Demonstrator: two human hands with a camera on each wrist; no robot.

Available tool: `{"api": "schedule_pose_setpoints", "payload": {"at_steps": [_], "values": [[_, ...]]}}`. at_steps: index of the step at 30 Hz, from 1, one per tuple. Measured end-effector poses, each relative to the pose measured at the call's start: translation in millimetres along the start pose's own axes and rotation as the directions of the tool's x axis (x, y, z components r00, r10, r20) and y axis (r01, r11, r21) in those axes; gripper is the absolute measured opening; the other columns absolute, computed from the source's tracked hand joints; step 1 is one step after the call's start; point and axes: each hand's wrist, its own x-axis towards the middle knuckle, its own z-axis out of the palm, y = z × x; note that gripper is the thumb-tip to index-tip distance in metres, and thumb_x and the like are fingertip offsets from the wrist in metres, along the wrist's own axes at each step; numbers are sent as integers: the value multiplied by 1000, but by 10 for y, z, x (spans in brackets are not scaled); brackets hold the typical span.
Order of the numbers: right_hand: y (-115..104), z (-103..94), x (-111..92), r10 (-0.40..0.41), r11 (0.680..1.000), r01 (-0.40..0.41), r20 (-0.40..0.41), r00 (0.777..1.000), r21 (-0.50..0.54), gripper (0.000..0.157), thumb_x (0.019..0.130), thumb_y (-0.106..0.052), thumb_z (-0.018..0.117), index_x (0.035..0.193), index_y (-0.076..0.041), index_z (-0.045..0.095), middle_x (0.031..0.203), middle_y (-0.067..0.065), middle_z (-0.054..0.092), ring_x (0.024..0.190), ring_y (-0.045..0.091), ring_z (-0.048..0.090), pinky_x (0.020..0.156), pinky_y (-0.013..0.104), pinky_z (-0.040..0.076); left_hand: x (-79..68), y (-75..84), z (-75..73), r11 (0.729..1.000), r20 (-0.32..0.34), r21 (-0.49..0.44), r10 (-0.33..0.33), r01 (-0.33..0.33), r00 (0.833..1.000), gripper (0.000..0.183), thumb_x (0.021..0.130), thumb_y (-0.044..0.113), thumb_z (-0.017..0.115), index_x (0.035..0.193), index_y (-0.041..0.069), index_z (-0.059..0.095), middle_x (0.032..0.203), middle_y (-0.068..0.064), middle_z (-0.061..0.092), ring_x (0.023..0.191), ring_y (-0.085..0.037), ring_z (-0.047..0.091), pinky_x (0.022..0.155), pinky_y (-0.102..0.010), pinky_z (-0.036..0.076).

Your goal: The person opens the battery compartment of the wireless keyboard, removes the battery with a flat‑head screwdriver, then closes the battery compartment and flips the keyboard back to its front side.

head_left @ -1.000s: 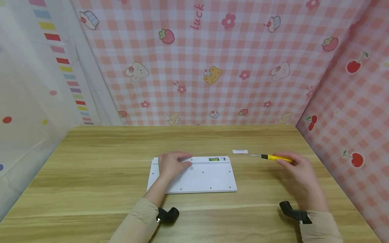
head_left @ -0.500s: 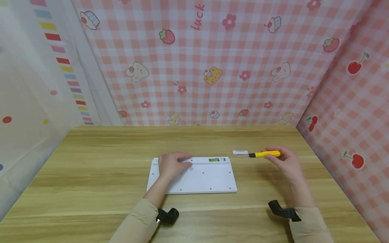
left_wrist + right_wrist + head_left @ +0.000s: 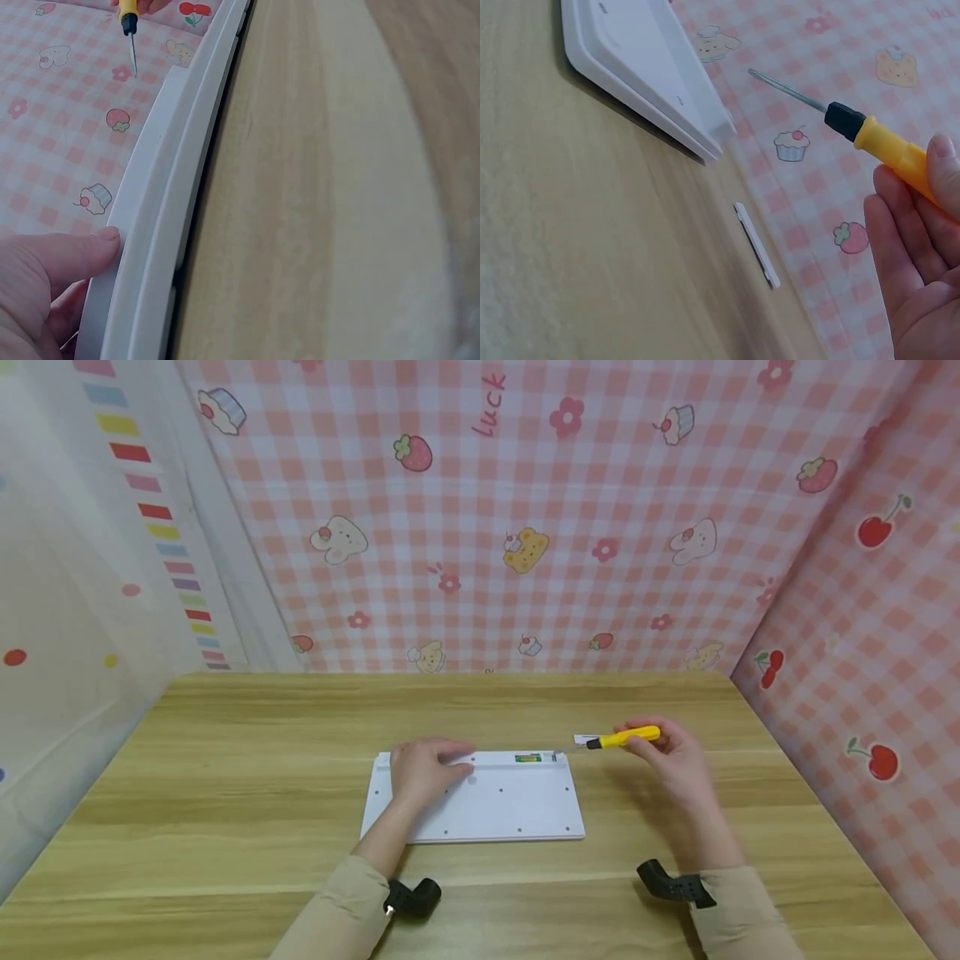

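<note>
A white keyboard [image 3: 502, 814] lies underside up on the table, dotted with small dark screw holes. Along its far ridge, at the right, an uncovered battery slot shows a green battery [image 3: 528, 758]. My left hand [image 3: 423, 772] grips the keyboard's far edge at the left, its thumb [image 3: 94, 251] against the raised ridge in the left wrist view. In my right hand [image 3: 675, 764] is a screwdriver [image 3: 622, 737] with a yellow handle and black collar, pinched between thumb and fingers. Its metal tip [image 3: 754, 73] points left, close to the battery slot's right end.
A thin white battery cover [image 3: 756, 244] lies on the table past the keyboard's right corner, partly behind the screwdriver in the head view. Pink checked cloth [image 3: 480, 593] hangs behind the wooden table [image 3: 225, 802]. Each wrist carries a black camera mount [image 3: 416, 897].
My right hand has brought the screwdriver leftward, from right of the battery cover to the keyboard's right end, and its handle tilts up more. The left hand and keyboard stay in place.
</note>
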Motion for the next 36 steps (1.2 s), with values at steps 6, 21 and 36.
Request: {"api": "schedule_pose_setpoints", "payload": {"at_steps": [6,21,36], "values": [[22,116,26,39,991,-37,13,999,-126,28,97,-15,64,117,4,62,114,11,71,98,9,65,86,18,51,-9,4,-3,1000,0,-6,-9,9,1000,23,81,26,82,104,25,79,110,4,74,111,-23,64,111,-53,18],[-84,232,124,-29,962,49,78,997,-268,22,97,-12,65,115,0,65,114,13,68,99,17,65,83,18,52,-10,0,10,1000,-6,-1,-1,1,1000,24,81,27,82,105,25,79,109,4,74,110,-23,64,111,-52,19],[-251,427,287,-81,973,102,107,991,-208,31,93,-3,67,124,-1,62,110,23,70,89,15,68,78,24,56,-12,-5,4,1000,-9,-5,15,-15,1000,24,81,27,82,105,25,79,109,4,74,109,-23,65,110,-53,20]]}}
